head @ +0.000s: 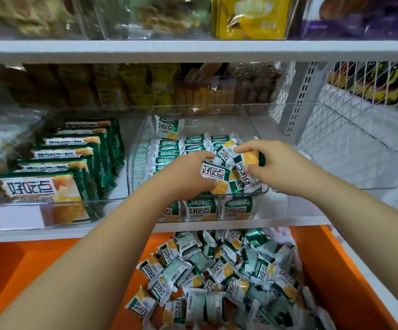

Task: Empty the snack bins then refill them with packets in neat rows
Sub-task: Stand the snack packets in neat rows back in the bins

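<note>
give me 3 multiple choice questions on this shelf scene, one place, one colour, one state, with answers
1. Where does the loose heap of snacks lie?
A. in the orange tray below the shelf
B. on the top shelf
C. in the wire basket
2. What colour are the edges of the big packs in the left bin?
A. red
B. green
C. purple
3. What are the left hand and right hand doing?
A. both hang idle
B. only the left holds something
C. both grip small packets over the middle bin
Answers: 1 A, the heap fills the tray; 2 B, their sides show dark green; 3 C, each hand pinches packets.
</note>
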The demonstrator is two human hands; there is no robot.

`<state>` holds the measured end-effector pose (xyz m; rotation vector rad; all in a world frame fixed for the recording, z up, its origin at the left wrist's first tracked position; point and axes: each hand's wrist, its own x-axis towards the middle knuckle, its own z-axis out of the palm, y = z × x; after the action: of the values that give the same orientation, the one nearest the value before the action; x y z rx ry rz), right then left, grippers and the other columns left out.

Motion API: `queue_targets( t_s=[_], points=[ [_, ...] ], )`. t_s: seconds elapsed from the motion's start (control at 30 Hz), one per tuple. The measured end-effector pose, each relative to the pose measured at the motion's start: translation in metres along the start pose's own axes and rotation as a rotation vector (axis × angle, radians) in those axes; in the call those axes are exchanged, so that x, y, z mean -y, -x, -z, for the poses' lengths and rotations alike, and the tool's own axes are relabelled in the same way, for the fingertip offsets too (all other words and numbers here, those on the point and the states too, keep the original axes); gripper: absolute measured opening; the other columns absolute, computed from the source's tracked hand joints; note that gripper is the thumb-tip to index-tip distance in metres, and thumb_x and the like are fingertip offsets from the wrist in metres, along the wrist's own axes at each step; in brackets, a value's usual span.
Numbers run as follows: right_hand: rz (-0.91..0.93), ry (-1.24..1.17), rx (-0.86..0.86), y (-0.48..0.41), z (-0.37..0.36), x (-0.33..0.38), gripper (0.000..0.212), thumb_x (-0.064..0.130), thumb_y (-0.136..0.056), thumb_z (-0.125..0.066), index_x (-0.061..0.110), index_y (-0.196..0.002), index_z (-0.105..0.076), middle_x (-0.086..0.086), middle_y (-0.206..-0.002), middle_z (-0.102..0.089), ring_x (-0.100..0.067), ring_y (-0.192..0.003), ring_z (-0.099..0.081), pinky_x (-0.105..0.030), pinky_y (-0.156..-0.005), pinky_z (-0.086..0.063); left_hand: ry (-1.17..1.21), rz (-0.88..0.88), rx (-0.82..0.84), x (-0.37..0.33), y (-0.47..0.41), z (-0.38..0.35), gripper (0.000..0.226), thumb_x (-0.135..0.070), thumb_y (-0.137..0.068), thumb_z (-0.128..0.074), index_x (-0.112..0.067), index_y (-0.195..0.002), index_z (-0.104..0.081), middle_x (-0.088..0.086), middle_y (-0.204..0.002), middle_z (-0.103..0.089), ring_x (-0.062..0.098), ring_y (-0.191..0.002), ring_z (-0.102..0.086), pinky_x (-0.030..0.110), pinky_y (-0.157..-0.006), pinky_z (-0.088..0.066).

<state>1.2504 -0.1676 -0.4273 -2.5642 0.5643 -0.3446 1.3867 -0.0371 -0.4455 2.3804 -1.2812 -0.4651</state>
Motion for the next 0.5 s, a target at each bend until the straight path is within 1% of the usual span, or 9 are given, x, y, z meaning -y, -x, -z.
queue_targets(
  t_s=[0.03,0.07,0.13,0.17,0.27,0.33,0.4,0.47,0.5],
  points=[
    [-0.011,-0.019,-0.025,0.002,0.001,0.000,0.037,0.012,-0.093,-0.057,0.025,-0.127,-0.056,0.014,-0.086,-0.057,0.009,-0.044,-0.050,-0.007,-0.044,-0.036,0.003,-0.008,-0.025,0.000,0.000,0.001,0.066,-0.033,-0.088,-0.066,-0.032,-0.145,-0.032,0.003,-0.133,-0.052,0.014,-0.086,-0.054,0.027,-0.073,-0.043],
    [-0.016,-0.027,-0.059,0.003,0.002,-0.001,0.039,0.012,-0.092,-0.057,0.026,-0.129,-0.055,0.013,-0.085,-0.056,0.009,-0.048,-0.051,-0.008,-0.046,-0.035,0.020,-0.010,-0.050,0.000,0.001,0.003,0.066,-0.034,-0.087,-0.067,-0.032,-0.144,-0.033,0.003,-0.138,-0.050,0.015,-0.088,-0.054,0.026,-0.073,-0.043],
    [-0.017,-0.048,-0.147,0.003,0.005,-0.004,0.047,0.013,-0.091,-0.059,0.029,-0.134,-0.049,0.007,-0.118,-0.059,0.008,-0.076,-0.053,-0.009,-0.058,-0.033,0.085,-0.009,-0.110,0.000,0.002,0.007,0.066,-0.034,-0.087,-0.068,-0.033,-0.144,-0.034,0.003,-0.142,-0.048,0.014,-0.086,-0.053,0.025,-0.069,-0.042],
    [-0.022,-0.084,-0.188,0.003,0.007,-0.005,0.051,0.013,-0.091,-0.060,0.030,-0.136,-0.045,0.006,-0.132,-0.053,0.002,-0.093,-0.051,-0.012,-0.070,-0.033,0.115,-0.017,-0.147,-0.001,0.003,0.009,0.066,-0.033,-0.087,-0.068,-0.033,-0.144,-0.034,0.002,-0.143,-0.047,0.013,-0.085,-0.053,0.024,-0.070,-0.041],
    [-0.036,-0.238,-0.268,0.000,0.012,-0.009,0.058,0.012,-0.088,-0.065,0.030,-0.139,-0.043,0.003,-0.140,-0.048,-0.014,-0.126,-0.045,-0.020,-0.092,-0.033,0.188,-0.062,-0.258,-0.005,0.004,0.014,0.070,-0.030,-0.088,-0.067,-0.033,-0.146,-0.029,-0.003,-0.150,-0.039,0.011,-0.103,-0.053,0.021,-0.080,-0.036],
    [-0.059,-0.363,-0.307,-0.002,0.012,-0.010,0.062,0.011,-0.085,-0.069,0.031,-0.138,-0.042,0.000,-0.139,-0.050,-0.020,-0.129,-0.046,-0.032,-0.103,-0.038,0.261,-0.079,-0.303,-0.007,0.004,0.014,0.075,-0.031,-0.088,-0.067,-0.034,-0.148,-0.023,-0.001,-0.154,-0.033,0.012,-0.124,-0.046,0.022,-0.085,-0.034],
    [-0.116,-0.559,-0.320,-0.002,0.012,-0.008,0.068,0.010,-0.083,-0.071,0.033,-0.139,-0.040,-0.004,-0.143,-0.047,-0.024,-0.130,-0.047,-0.045,-0.106,-0.041,0.351,-0.075,-0.333,-0.009,0.004,0.012,0.078,-0.032,-0.087,-0.068,-0.035,-0.149,-0.020,0.002,-0.155,-0.030,0.021,-0.134,-0.040,0.031,-0.095,-0.040],
    [-0.169,-0.768,-0.313,-0.003,0.012,-0.005,0.071,0.005,-0.084,-0.069,0.031,-0.141,-0.037,-0.009,-0.142,-0.047,-0.023,-0.124,-0.053,-0.047,-0.101,-0.046,0.453,-0.055,-0.353,-0.010,0.002,0.010,0.080,-0.032,-0.087,-0.069,-0.036,-0.149,-0.018,0.003,-0.156,-0.027,0.025,-0.133,-0.042,0.042,-0.101,-0.044],
    [-0.188,-0.870,-0.305,-0.003,0.012,-0.004,0.070,0.001,-0.084,-0.067,0.028,-0.141,-0.036,-0.012,-0.136,-0.052,-0.022,-0.113,-0.061,-0.043,-0.096,-0.050,0.520,-0.043,-0.358,-0.009,0.000,0.009,0.082,-0.031,-0.086,-0.070,-0.036,-0.149,-0.018,0.005,-0.155,-0.029,0.027,-0.131,-0.044,0.046,-0.102,-0.045]
  ],
)
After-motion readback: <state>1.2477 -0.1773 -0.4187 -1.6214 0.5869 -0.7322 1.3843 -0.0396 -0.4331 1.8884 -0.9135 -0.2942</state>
